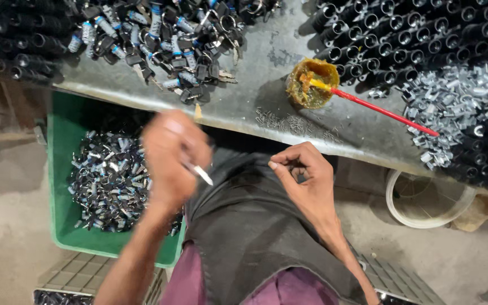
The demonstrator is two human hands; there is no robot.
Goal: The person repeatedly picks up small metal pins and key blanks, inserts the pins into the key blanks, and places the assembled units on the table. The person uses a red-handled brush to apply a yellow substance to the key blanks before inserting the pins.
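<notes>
Blurred by motion, the left hand (171,155) is closed round what looks like a small key (201,174); the right hand (303,175) is curled, contents hidden.

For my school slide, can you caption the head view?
Left hand holds a small key above a green bin, right hand beside it.

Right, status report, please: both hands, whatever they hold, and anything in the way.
Left hand blurred, gripping a small silvery piece. Right hand curled, fingertips pinched; contents too small to tell. Green crate of parts below left hand. Nothing between the hands.
</notes>
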